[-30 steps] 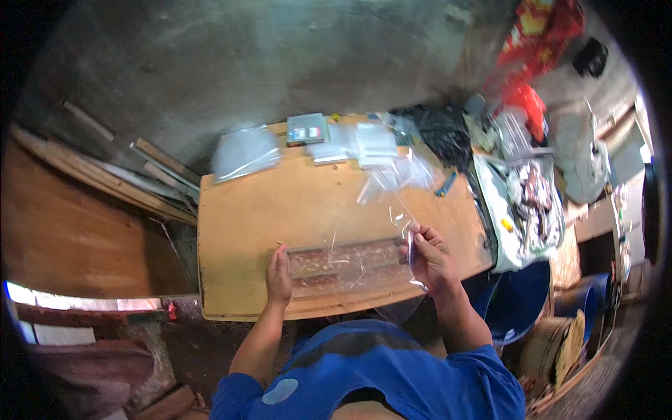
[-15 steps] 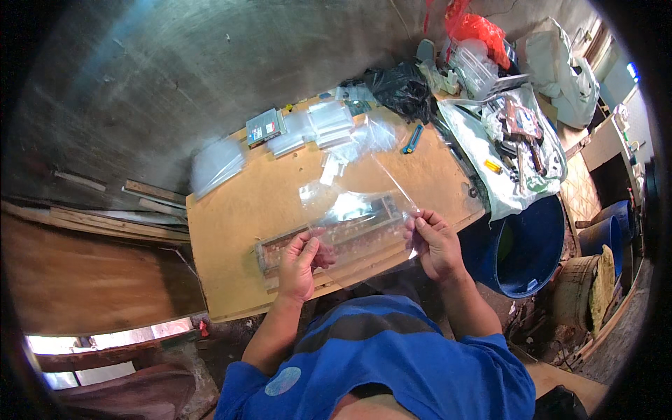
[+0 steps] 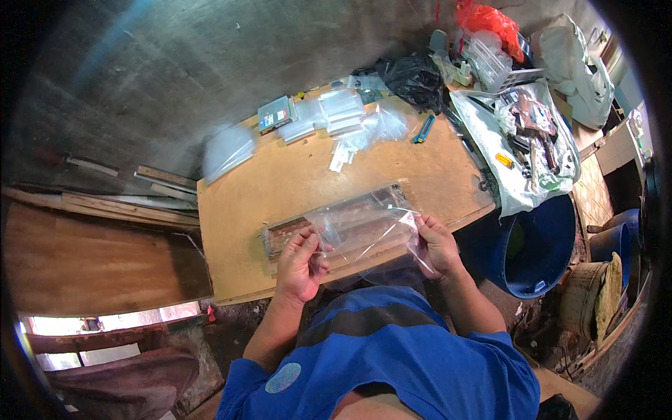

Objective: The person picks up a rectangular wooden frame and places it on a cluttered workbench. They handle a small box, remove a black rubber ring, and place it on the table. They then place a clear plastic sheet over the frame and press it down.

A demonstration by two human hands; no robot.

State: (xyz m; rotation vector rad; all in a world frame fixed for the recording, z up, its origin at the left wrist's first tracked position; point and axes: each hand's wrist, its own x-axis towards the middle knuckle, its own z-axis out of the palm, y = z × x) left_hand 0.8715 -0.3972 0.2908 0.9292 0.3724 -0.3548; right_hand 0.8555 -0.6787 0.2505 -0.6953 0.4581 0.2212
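Observation:
A clear plastic sheet (image 3: 371,229) stretches between my two hands, low over the near side of the table (image 3: 238,210). I cannot tell whether it is a single layer or a bag. My left hand (image 3: 297,267) pinches its left end between thumb and fingers. On the other side, my right hand (image 3: 437,248) grips the right end, where the plastic bunches and folds. Beneath it lies a shallow wooden frame (image 3: 269,242) with a reddish-brown inside, partly seen through the plastic.
Along the table's far side are clear plastic stacks (image 3: 229,152), a small flat box (image 3: 275,114), loose crumpled plastic (image 3: 385,124), a blue cutter knife (image 3: 424,129) and a black bag (image 3: 411,80). A tool-covered white sack (image 3: 469,133) lies right, above a blue barrel (image 3: 535,245).
The plastic sheet, which stood raised with its far edge up over the table, has come down and creased nearer to me. Both hands keep their grip; the view has shifted slightly.

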